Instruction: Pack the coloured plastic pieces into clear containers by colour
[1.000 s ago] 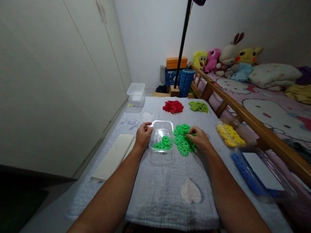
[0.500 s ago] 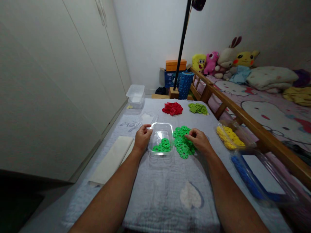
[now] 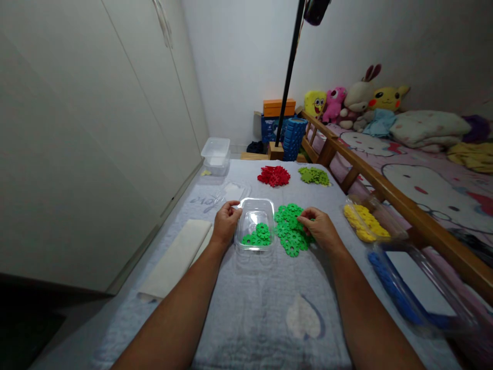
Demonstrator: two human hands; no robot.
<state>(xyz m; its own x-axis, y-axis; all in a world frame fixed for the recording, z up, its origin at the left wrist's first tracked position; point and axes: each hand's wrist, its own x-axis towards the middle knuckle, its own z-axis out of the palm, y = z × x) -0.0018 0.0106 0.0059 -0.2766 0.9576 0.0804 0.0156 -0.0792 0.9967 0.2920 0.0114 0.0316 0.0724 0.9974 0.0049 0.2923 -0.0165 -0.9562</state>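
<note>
A clear plastic box (image 3: pixel 256 209) sits on the grey cloth in front of me, with a few green flower-shaped pieces (image 3: pixel 257 235) in its near end. My left hand (image 3: pixel 225 224) grips the box's left rim with closed fingers. Right of the box lies a loose pile of green flower pieces (image 3: pixel 289 229). My right hand (image 3: pixel 320 229) rests on the pile's right side, fingertips pinched on a green piece.
A red pile (image 3: pixel 274 175) and a lime pile (image 3: pixel 314 176) lie farther back. A tray of yellow pieces (image 3: pixel 365 221) and one of blue pieces (image 3: pixel 404 294) stand at right by the wooden bed rail (image 3: pixel 389 191). Stacked clear boxes (image 3: pixel 216 153), a lid (image 3: pixel 232 191), a white pad (image 3: pixel 176 257) at left.
The view has tilted slightly. My right hand shifted a little toward the pile's right edge; my left hand stays on the box rim.
</note>
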